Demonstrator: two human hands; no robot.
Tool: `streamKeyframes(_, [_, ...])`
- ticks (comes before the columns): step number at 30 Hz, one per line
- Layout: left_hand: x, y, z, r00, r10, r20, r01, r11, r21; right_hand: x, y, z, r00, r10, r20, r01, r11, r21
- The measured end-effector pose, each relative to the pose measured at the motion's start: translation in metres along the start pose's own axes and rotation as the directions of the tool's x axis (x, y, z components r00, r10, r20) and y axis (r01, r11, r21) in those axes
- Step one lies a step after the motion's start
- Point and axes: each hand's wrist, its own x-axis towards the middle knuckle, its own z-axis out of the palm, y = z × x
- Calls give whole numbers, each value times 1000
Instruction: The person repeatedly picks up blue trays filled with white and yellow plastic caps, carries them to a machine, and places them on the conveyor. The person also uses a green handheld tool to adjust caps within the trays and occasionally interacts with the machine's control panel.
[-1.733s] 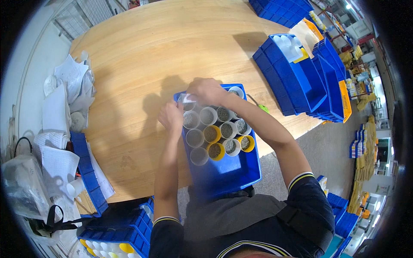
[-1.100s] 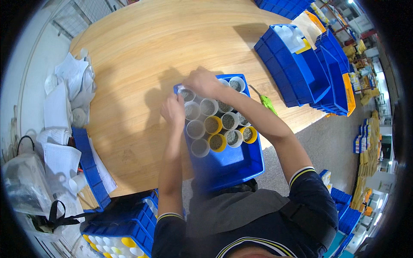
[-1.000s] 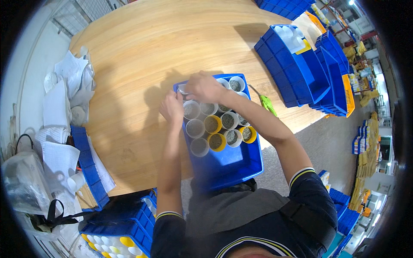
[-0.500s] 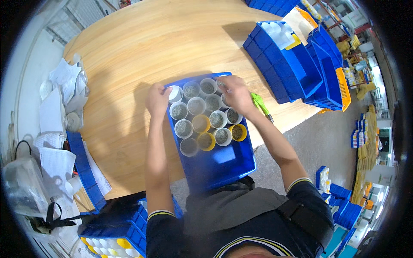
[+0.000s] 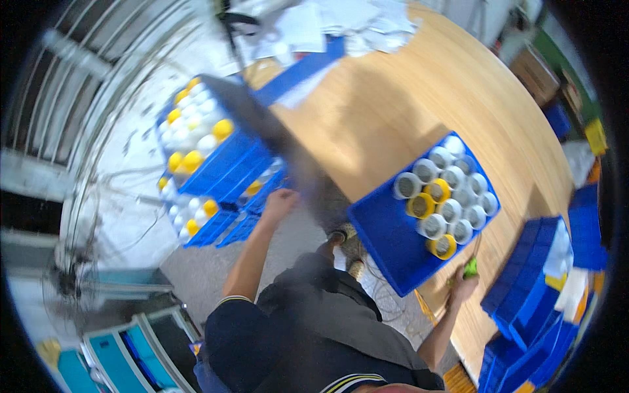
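Observation:
A blue tray [image 5: 386, 239] sits near the table edge. At its far end stand several round cups, mostly white or clear, such as a white cup [image 5: 408, 185], and a few yellow ones, such as a yellow cup [image 5: 441, 247]. Grey granular material shows inside many of them. My right hand [image 5: 464, 287], just right of the tray, is closed round a green air gun [image 5: 470, 267]. Off to the left, my left hand [image 5: 280, 204] hovers beside the stacked blue bins [image 5: 239, 170]; motion blur smears its fingers, and nothing shows in it.
White and yellow cups [image 5: 190, 160] fill the bins at left. More blue bins [image 5: 524, 275] stand on the right of the wooden table [image 5: 367, 131]. Papers [image 5: 367, 26] lie at its far end. A fan [image 5: 65, 275] and teal drawers [image 5: 114, 360] are at lower left.
My view has swung left, towards the bins of cups. Both hands have left the cups: the left has moved to the bins, the right has taken hold of the green air gun from the table.

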Motion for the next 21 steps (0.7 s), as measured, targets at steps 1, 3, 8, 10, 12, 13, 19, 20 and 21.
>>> streamKeyframes(1, [-11, -8, -38, 993, -99, -63, 84, 975, -206, -10, 11, -7, 995, -96, 4, 96, 995, 21])
streamKeyframes(3, [-30, -19, -106, 971, -196, -138, 85, 821, -565, -37, 29, -13, 982, -114, 150, 5, 813, 583])
streamKeyframes(8, [-10, 2, -185, 905, -310, -291, -182, 337, -924, -159, 108, -59, 608, -132, 783, -580, 600, 551])
streamKeyframes(10, [17, 30, -204, 969, -247, -30, 5, 139, -990, -202, 129, -51, 659, 122, 742, -465, 841, 275])
streamKeyframes(12, [40, 53, -212, 982, -159, -106, -81, 157, -984, -240, 141, -39, 605, 255, 754, -453, 889, 63])
streamKeyframes(13, [52, 62, -214, 972, -212, -105, -82, 113, -990, -257, 142, -31, 579, 282, 765, -440, 898, 2])
streamKeyframes(19, [74, 55, -209, 894, -444, -57, -129, -133, -983, -317, 118, 12, 496, 206, 844, -281, 957, -68])
streamKeyframes(20, [72, 51, -208, 878, -471, -81, -161, -130, -978, -320, 113, 19, 486, 183, 855, -259, 964, -59])
streamKeyframes(21, [70, 49, -207, 840, -510, -184, -221, -12, -975, -321, 110, 26, 478, 155, 864, -233, 971, -46])
